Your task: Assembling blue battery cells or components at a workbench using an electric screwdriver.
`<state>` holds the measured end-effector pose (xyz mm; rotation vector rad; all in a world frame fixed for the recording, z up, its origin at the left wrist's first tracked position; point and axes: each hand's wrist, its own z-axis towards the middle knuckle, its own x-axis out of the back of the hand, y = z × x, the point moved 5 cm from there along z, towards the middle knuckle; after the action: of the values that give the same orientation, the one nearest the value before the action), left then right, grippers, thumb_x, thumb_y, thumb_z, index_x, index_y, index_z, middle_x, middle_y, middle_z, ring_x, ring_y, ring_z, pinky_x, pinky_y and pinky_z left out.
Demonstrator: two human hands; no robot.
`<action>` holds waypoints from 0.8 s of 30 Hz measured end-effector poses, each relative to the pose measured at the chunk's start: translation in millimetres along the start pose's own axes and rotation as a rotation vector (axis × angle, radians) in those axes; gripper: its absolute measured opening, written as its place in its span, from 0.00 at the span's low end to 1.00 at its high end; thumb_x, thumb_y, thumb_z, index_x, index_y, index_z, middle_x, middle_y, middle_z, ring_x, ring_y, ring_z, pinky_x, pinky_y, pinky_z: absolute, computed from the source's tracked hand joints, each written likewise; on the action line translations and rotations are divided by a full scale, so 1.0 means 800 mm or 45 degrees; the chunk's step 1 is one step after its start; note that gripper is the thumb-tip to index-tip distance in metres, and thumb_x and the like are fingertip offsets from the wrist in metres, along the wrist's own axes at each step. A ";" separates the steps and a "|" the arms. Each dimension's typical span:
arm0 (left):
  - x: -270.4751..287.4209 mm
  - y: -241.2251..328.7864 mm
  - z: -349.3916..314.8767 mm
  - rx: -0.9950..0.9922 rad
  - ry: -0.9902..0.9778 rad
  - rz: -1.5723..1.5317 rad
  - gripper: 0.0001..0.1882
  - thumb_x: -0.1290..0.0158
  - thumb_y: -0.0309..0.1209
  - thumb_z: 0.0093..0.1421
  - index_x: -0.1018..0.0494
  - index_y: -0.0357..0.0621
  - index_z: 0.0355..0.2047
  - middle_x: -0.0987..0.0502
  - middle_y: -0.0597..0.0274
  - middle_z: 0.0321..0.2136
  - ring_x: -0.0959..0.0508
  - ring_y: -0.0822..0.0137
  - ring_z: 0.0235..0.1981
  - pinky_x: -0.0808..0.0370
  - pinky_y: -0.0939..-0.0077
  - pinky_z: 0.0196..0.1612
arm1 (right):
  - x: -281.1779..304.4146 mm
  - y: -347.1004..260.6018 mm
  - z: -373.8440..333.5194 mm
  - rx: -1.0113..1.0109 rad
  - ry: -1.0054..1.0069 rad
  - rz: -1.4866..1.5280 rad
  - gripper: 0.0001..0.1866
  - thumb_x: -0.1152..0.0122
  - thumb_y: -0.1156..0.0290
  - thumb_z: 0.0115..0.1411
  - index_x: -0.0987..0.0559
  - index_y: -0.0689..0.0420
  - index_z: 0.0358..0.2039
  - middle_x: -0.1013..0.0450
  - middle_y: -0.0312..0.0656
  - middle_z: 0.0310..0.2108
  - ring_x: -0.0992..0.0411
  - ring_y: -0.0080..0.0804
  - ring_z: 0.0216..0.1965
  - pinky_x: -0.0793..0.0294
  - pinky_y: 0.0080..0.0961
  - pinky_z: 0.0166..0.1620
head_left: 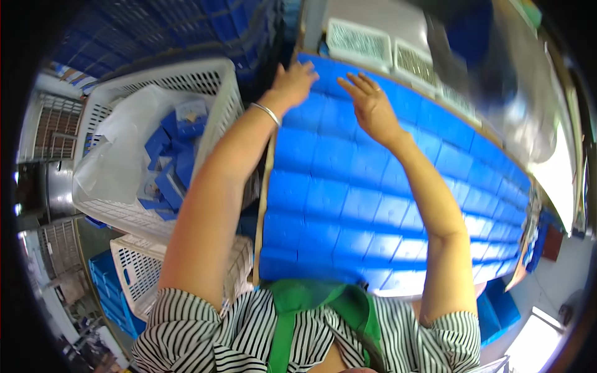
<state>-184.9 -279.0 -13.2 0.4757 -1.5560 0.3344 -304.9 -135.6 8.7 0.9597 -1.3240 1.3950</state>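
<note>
Rows of small flat-topped blue boxes (336, 152) lie packed side by side over the table in front of me. My left hand (295, 84), with a silver bangle at the wrist, is at the far left corner of these rows, fingers apart. Whether its fingertips touch a box, I cannot tell. To its right, my right hand (373, 107) hovers over the far rows with its fingers stretched out and nothing in them. Left of the table, a white plastic crate (225, 105) with a translucent liner (115, 155) holds a loose heap of blue boxes (177, 146).
Along the table's far edge stand a white tray (359, 45) and a second tray (415, 63) of small pieces. Clear plastic sheeting (497, 93) hangs at the far right. Blue crates (186, 34) stack behind the white crate; another white crate (140, 273) sits lower left.
</note>
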 end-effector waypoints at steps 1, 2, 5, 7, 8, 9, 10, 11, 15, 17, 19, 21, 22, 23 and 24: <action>-0.001 -0.033 -0.031 0.015 0.202 -0.089 0.21 0.57 0.30 0.58 0.36 0.55 0.53 0.43 0.61 0.59 0.42 0.56 0.59 0.42 0.41 0.54 | 0.076 -0.090 -0.008 0.305 0.244 0.084 0.30 0.48 0.85 0.44 0.32 0.54 0.52 0.38 0.49 0.54 0.41 0.52 0.55 0.39 0.41 0.55; 0.008 -0.039 -0.047 -0.030 0.436 -0.198 0.22 0.56 0.30 0.57 0.37 0.53 0.54 0.43 0.60 0.59 0.41 0.55 0.58 0.42 0.42 0.54 | 0.095 -0.104 -0.042 0.343 0.212 0.107 0.31 0.45 0.83 0.44 0.32 0.53 0.52 0.39 0.50 0.55 0.42 0.53 0.55 0.40 0.42 0.56; 0.044 0.051 -0.113 -0.412 0.471 -0.342 0.27 0.49 0.34 0.54 0.38 0.49 0.55 0.41 0.56 0.58 0.41 0.52 0.58 0.43 0.51 0.56 | 0.089 -0.110 -0.193 0.205 0.005 0.074 0.31 0.40 0.74 0.46 0.34 0.47 0.54 0.46 0.47 0.59 0.47 0.51 0.59 0.44 0.52 0.55; 0.043 0.123 -0.180 -0.717 0.239 -0.370 0.30 0.46 0.38 0.50 0.38 0.50 0.54 0.43 0.56 0.59 0.43 0.52 0.60 0.46 0.46 0.57 | 0.063 -0.133 -0.302 0.114 -0.223 0.107 0.33 0.40 0.67 0.48 0.38 0.42 0.57 0.52 0.44 0.63 0.54 0.49 0.63 0.49 0.58 0.56; 0.038 0.159 -0.221 -0.888 0.083 -0.407 0.32 0.45 0.41 0.48 0.38 0.51 0.55 0.43 0.56 0.59 0.44 0.54 0.60 0.48 0.44 0.58 | 0.049 -0.146 -0.352 0.071 -0.364 0.144 0.34 0.40 0.63 0.49 0.40 0.39 0.58 0.54 0.43 0.63 0.56 0.47 0.64 0.51 0.59 0.56; 0.028 0.195 -0.266 -1.085 -0.003 -0.380 0.35 0.43 0.44 0.45 0.37 0.51 0.54 0.44 0.57 0.60 0.45 0.56 0.61 0.50 0.45 0.59 | 0.036 -0.152 -0.388 0.018 -0.355 0.138 0.34 0.40 0.63 0.49 0.40 0.39 0.58 0.54 0.43 0.63 0.56 0.47 0.64 0.51 0.59 0.56; 0.015 0.217 -0.310 -1.245 -0.074 -0.425 0.34 0.43 0.45 0.46 0.37 0.51 0.53 0.44 0.59 0.60 0.46 0.59 0.62 0.51 0.45 0.59 | 0.021 -0.160 -0.421 0.038 -0.429 0.145 0.34 0.41 0.60 0.50 0.41 0.38 0.59 0.55 0.43 0.64 0.57 0.46 0.64 0.52 0.60 0.57; 0.002 0.235 -0.342 -1.347 -0.191 -0.465 0.33 0.44 0.46 0.47 0.37 0.51 0.53 0.44 0.61 0.60 0.46 0.59 0.62 0.51 0.45 0.59 | 0.010 -0.165 -0.447 0.051 -0.507 0.154 0.34 0.42 0.56 0.51 0.42 0.37 0.59 0.56 0.43 0.64 0.58 0.45 0.64 0.52 0.60 0.57; -0.029 0.259 -0.381 -1.371 -0.312 -0.420 0.33 0.45 0.47 0.49 0.37 0.52 0.54 0.44 0.63 0.60 0.45 0.61 0.61 0.53 0.45 0.59 | -0.001 -0.160 -0.455 -0.007 -0.329 0.195 0.33 0.42 0.53 0.52 0.41 0.35 0.59 0.55 0.41 0.64 0.56 0.44 0.64 0.54 0.57 0.58; -0.027 0.267 -0.382 -1.353 -0.339 -0.404 0.33 0.44 0.46 0.49 0.37 0.52 0.54 0.44 0.63 0.59 0.46 0.62 0.61 0.54 0.44 0.59 | 0.006 -0.157 -0.466 0.046 -0.163 0.295 0.34 0.41 0.55 0.51 0.40 0.36 0.58 0.55 0.42 0.64 0.56 0.44 0.64 0.53 0.54 0.59; -0.020 0.280 -0.375 -1.231 -0.425 -0.296 0.32 0.43 0.44 0.48 0.37 0.53 0.54 0.43 0.62 0.59 0.46 0.60 0.61 0.55 0.45 0.60 | 0.034 -0.143 -0.492 -0.034 -0.075 0.291 0.34 0.40 0.56 0.51 0.40 0.37 0.58 0.54 0.42 0.64 0.56 0.44 0.64 0.53 0.53 0.59; 0.010 0.308 -0.374 -1.193 -0.410 -0.301 0.32 0.42 0.43 0.47 0.36 0.54 0.54 0.43 0.61 0.59 0.46 0.58 0.61 0.55 0.45 0.60 | 0.074 -0.127 -0.526 -0.165 0.125 0.269 0.33 0.37 0.61 0.48 0.36 0.40 0.56 0.50 0.45 0.62 0.53 0.46 0.62 0.51 0.51 0.58; 0.021 0.323 -0.373 -1.119 -0.399 -0.327 0.33 0.41 0.42 0.47 0.36 0.55 0.54 0.42 0.60 0.59 0.45 0.57 0.61 0.55 0.45 0.60 | 0.083 -0.118 -0.557 -0.177 0.148 0.261 0.33 0.37 0.61 0.48 0.36 0.40 0.56 0.50 0.45 0.62 0.53 0.46 0.62 0.51 0.51 0.58; 0.031 0.342 -0.378 -1.128 -0.361 -0.360 0.31 0.42 0.39 0.48 0.36 0.55 0.54 0.42 0.58 0.58 0.44 0.55 0.61 0.56 0.47 0.61 | 0.090 -0.100 -0.591 -0.339 0.196 0.208 0.33 0.37 0.62 0.48 0.36 0.41 0.56 0.50 0.46 0.62 0.52 0.47 0.62 0.51 0.50 0.58; 0.033 0.367 -0.380 -1.104 -0.343 -0.325 0.31 0.42 0.39 0.48 0.36 0.55 0.54 0.42 0.58 0.58 0.44 0.55 0.61 0.56 0.47 0.61 | 0.096 -0.080 -0.623 -0.480 0.247 0.166 0.33 0.37 0.64 0.47 0.35 0.42 0.56 0.49 0.46 0.61 0.51 0.48 0.61 0.50 0.50 0.57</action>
<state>-65.1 122.4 50.8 0.0255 -1.7028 -0.6138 -227.6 365.4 45.9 0.4824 -1.4537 1.2391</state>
